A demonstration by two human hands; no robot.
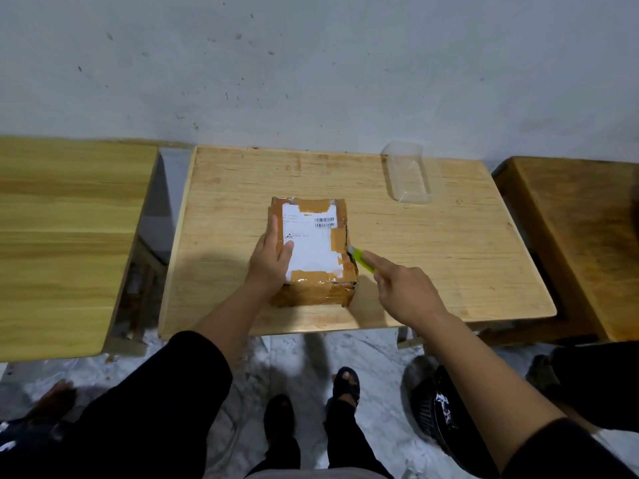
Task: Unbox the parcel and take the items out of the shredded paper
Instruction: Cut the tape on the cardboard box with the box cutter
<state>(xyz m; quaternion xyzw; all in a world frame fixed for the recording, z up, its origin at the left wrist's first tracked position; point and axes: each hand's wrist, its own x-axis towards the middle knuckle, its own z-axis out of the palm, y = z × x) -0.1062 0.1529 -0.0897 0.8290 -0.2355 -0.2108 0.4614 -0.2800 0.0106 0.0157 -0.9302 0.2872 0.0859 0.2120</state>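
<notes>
On the middle worktop (pixel 432 243), a pale wooden board with visible grain and rounded corners, your parcel (pixel 313 250) lies near the front edge. It is a squat cardboard box wrapped in glossy, wrinkled brown tape, with a white shipping label and barcode on its top face. Your left hand (pixel 271 259) lies flat and spread on the label's left side, fingers extended, pressing the box down. Your right hand (pixel 403 286) is closed around a yellow-green utility knife (pixel 361 259), index finger laid along its back, the tip touching the parcel's right top edge, where a dark slit shows in the tape. At the worktop's far right corner lies a clear plastic tray (pixel 408 178), rectangular with rounded corners, well apart from the parcel. Two more wooden tables flank yours: a lighter one (pixel 65 243) to the left, a darker one (pixel 581 243) to the right. Behind them rises a scuffed grey-white wall (pixel 311 63); below is a mottled, marble-like floor (pixel 377 375).
</notes>
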